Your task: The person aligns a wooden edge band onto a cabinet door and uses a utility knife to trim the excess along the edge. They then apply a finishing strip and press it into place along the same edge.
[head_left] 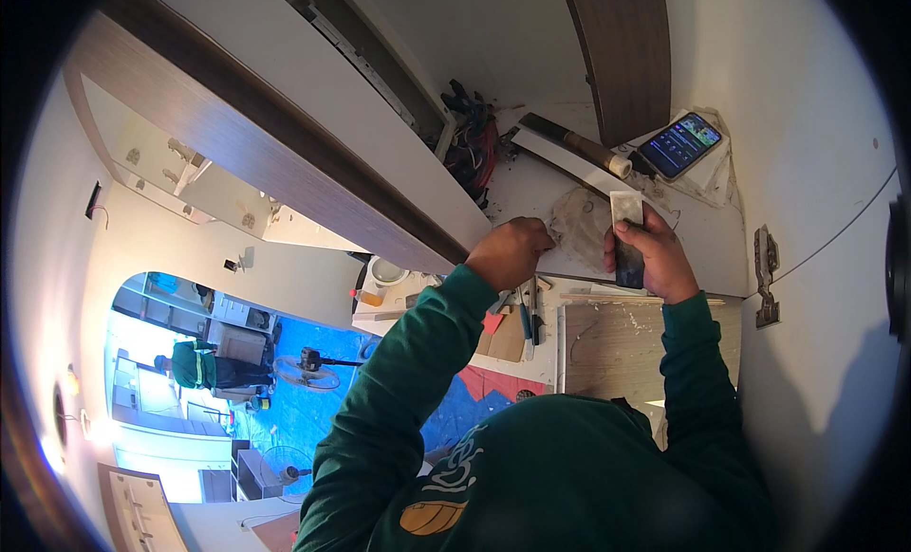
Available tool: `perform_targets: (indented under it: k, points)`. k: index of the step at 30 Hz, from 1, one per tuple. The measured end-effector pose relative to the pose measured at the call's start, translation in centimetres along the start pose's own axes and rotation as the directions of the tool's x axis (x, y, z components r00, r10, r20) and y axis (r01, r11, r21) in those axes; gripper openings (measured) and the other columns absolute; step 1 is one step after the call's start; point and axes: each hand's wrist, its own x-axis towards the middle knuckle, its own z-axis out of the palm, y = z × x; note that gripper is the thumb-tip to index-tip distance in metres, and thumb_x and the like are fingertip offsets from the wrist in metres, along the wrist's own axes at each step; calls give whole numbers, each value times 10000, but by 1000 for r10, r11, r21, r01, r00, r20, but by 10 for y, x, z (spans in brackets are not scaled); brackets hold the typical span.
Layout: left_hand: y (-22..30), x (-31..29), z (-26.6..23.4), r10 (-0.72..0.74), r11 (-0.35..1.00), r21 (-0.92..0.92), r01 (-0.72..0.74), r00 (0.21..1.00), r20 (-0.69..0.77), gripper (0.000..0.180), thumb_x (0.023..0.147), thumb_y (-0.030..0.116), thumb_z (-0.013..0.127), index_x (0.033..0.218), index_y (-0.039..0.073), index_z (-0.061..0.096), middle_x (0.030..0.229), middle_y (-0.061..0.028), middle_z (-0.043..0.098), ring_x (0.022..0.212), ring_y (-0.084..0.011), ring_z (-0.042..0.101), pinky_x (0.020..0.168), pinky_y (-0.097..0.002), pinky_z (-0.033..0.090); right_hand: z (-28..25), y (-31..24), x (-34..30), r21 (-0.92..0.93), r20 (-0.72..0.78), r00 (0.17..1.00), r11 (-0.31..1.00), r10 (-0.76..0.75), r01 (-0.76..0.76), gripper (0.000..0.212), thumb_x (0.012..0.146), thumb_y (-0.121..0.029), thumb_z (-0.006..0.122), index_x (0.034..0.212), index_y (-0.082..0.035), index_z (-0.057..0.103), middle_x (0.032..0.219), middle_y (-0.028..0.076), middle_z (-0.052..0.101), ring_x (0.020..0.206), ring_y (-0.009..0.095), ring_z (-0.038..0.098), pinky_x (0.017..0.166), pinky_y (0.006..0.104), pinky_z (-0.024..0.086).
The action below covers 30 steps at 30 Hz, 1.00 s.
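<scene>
My right hand (pixel 657 253) grips a flat rectangular piece (pixel 626 211), pale at its upper end and dark lower down, standing roughly upright; its exact kind does not show. To the left, my left hand (pixel 514 252) is closed with the fingertips together, and whatever they may pinch is hidden. Between the two hands a pale, dusty patch (pixel 579 220) lies on the white shelf (pixel 560 260). Just beyond my right hand is a brown tube (pixel 576 146) with a pale end. A lit phone (pixel 681 146) lies farther right.
Bundled wires (pixel 473 139) lie at the shelf's far left. A brown wood panel (pixel 622 59) rises behind, and a metal hinge (pixel 767 277) is on the right wall. Several hand tools (pixel 535 315) lie nearer me. Lower left, a person in green (pixel 195 364) and a fan (pixel 308 370) are at a distance.
</scene>
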Motion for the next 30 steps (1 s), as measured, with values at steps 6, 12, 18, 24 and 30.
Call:
perform_targets:
  k: [6, 12, 18, 24, 30]
  points:
    - [-2, 0, 6, -49, 998, 33, 48, 999, 3, 210, 788, 10, 608, 931, 67, 750, 972, -104, 680, 998, -331, 670, 863, -429, 571, -1, 1, 1, -6, 3, 1000, 1000, 5, -5, 359, 1008, -159, 637, 1332, -40, 537, 888, 98, 657, 785, 207, 645, 685, 390, 562]
    - [-3, -1, 10, -16, 997, 71, 19, 999, -37, 196, 782, 16, 607, 925, 65, 731, 954, -104, 671, 992, -330, 666, 849, -439, 572, 1, 0, 0, 10, -1, 1000, 1000, 7, -7, 357, 1004, -164, 644, 1318, -30, 540, 882, 98, 656, 773, 208, 645, 686, 393, 564]
    - [-6, -4, 16, -3, 995, 99, 12, 996, -94, 214, 764, 22, 601, 935, 61, 723, 950, -103, 670, 991, -330, 662, 842, -445, 575, 2, -1, -1, 2, -5, 1000, 1000, -3, 3, 344, 1008, -153, 636, 1316, -33, 541, 874, 100, 658, 770, 209, 646, 689, 390, 564]
    - [-6, -4, 19, -8, 992, 121, 21, 995, -103, 236, 759, 22, 600, 960, 58, 719, 973, -106, 668, 1008, -331, 655, 850, -446, 573, 4, -3, -2, 18, -19, 1000, 1000, 13, -12, 328, 1009, -141, 631, 1303, -31, 536, 871, 101, 659, 757, 212, 646, 682, 392, 563]
    - [-3, -4, 21, -65, 984, 163, 75, 996, -68, 296, 764, 24, 605, 1035, 55, 722, 993, -121, 661, 1036, -332, 647, 880, -437, 568, 2, 1, 0, 38, -3, 1000, 999, 10, -10, 323, 1010, -128, 624, 1305, -37, 530, 872, 105, 658, 748, 216, 649, 665, 393, 561]
